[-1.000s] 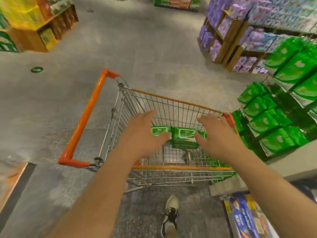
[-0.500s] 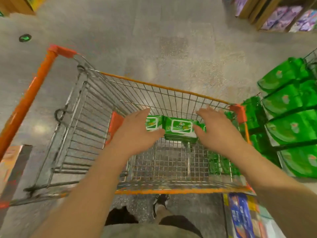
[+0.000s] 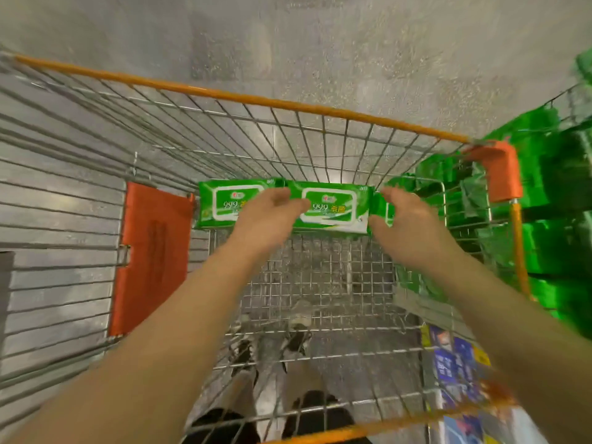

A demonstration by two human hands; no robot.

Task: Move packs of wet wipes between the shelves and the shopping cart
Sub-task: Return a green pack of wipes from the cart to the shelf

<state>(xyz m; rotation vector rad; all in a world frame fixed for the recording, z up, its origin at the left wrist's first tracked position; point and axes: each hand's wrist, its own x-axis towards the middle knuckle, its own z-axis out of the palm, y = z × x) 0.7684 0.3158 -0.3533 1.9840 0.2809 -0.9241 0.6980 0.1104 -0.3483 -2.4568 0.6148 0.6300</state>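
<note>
Looking down into the shopping cart (image 3: 320,129), we go from 9 o'clock across to 3 o'clock. At 9 o'clock the wire side of the cart runs off the picture's edge, and an orange flap (image 3: 150,254) hangs on it. Next comes the row of wet wipes packs (image 3: 330,208), green with white labels, lying at the far end of the cart near 12 o'clock. We can read "999" on two labels, but the small words are too blurry.

Our left hand (image 3: 269,219) lies over the join between the first two packs and covers part of them. Its fingers are out and loose, and we cannot tell if they touch the pack. Our right hand (image 3: 407,222) is at the right end of the row, fingers out and spread, holding nothing. It hides most of a third pack.

Nearer to us the cart's wire floor is bare, with room to move. Through it we see shoes (image 3: 298,331), blurred. At 3 o'clock, green packs on the shelves (image 3: 557,251) sit just beside the cart's side, cut off by the edge. At 5 o'clock some blue packets (image 3: 455,357) are smeared.
</note>
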